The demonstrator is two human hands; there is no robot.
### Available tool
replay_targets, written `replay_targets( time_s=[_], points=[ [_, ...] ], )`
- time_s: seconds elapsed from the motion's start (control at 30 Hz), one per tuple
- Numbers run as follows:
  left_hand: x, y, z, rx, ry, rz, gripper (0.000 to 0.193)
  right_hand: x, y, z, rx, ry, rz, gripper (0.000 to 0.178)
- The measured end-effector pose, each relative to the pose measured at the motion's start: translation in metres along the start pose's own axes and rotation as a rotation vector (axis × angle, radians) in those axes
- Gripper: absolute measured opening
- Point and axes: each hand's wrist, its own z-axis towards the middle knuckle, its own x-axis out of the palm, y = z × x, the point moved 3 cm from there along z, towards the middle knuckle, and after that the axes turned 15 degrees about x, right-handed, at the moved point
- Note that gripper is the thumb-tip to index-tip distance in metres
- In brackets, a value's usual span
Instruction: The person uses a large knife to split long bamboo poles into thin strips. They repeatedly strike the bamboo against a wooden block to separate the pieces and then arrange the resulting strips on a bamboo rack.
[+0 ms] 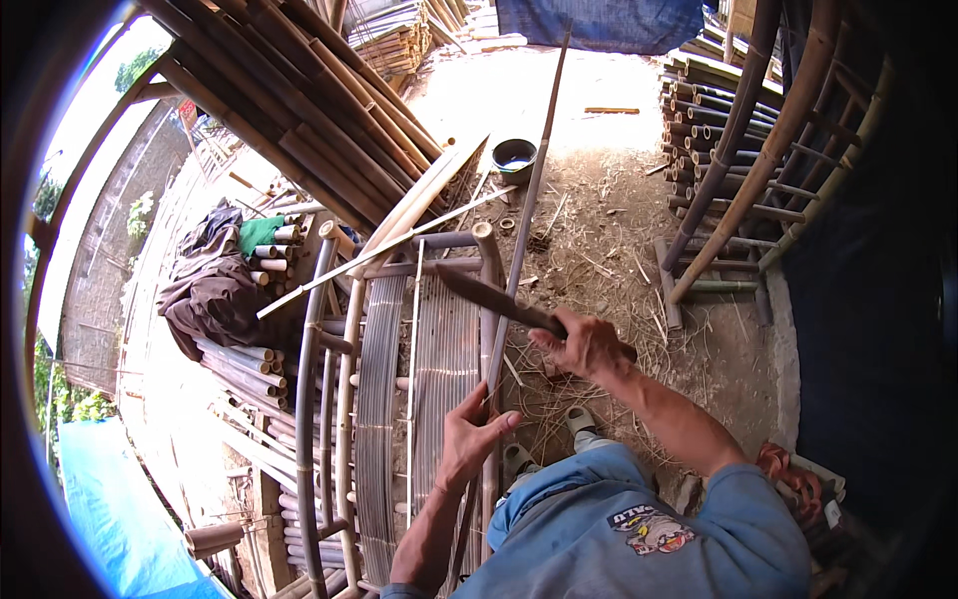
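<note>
Pole: a thin bamboo pole is being held upright, its long axis running away from the person.
Left hand: fingers are being clenched round its lower part.
Right hand: fingers are being closed round a knife, whose blade is being laid across the pole just above the left hand.

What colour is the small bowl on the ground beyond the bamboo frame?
The bowl is dark green, with pale liquid inside; the head view shows it.
</note>
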Motion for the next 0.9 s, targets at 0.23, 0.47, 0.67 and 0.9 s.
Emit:
replay_targets(
  time_s=[0.23, 0.47, 0.67, 0.9],
  points=[
    [-0.006, -0.012, -0.03, 0.035, 0.024, -0.162, 0.081, -0.018, -0.014, 0.024, -0.18, -0.171, -0.112, 0.063],
    [-0.05, 0.036, -0.139, -0.15, 0.006, -0.08, 0.077, -0.094, -0.092, 0.091, 0.299, -0.209, -0.054, 0.066],
    [-0.057, 0.056, -0.183, -0.032, -0.068, -0.151, 0.036, -0.125, -0.058, 0.073, 0.081, -0.121, 0.473, 0.057],
    [-0.026, 0.051, -0.121, -0.056, 0.246, 0.121, 0.035, -0.094, 0.038, 0.051, 0.06, -0.007, 1.038, 0.038]
  ],
)
